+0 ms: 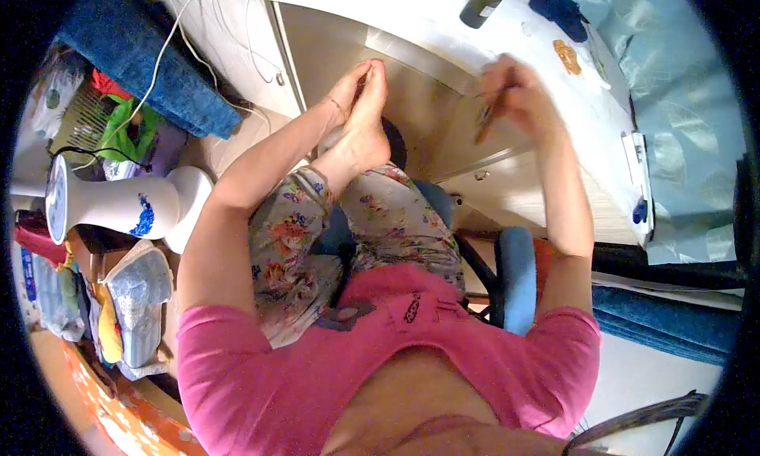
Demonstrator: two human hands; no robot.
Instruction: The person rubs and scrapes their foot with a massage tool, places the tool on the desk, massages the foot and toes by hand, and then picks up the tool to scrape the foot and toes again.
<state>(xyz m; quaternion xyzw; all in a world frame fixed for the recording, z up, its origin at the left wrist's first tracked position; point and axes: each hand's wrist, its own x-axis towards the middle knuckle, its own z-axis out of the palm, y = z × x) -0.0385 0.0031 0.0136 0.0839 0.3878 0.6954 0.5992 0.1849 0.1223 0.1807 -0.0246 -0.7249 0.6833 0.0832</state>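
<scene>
A bare foot (367,131) is raised in front of me, its leg in floral trousers (289,226) crossed over the other. My left hand (342,93) lies against the foot near the toes, closed round its side; most of its fingers are hidden behind it. Off to the right and apart from the foot, my right hand (522,100) is smeared by motion near the desk's edge. From its closed fingers a slim brown stick-like thing (483,127) points down; its kind is too blurred to make out.
On the white desk (443,20) stand a dark bottle (480,5), a dark cloth (554,9) and a brown-orange item (567,57). White cables (178,28) hang at the left. A white pedestal-shaped object (127,207) and folded clothes (138,298) are at my left. A blue chair armrest (517,278) is at right.
</scene>
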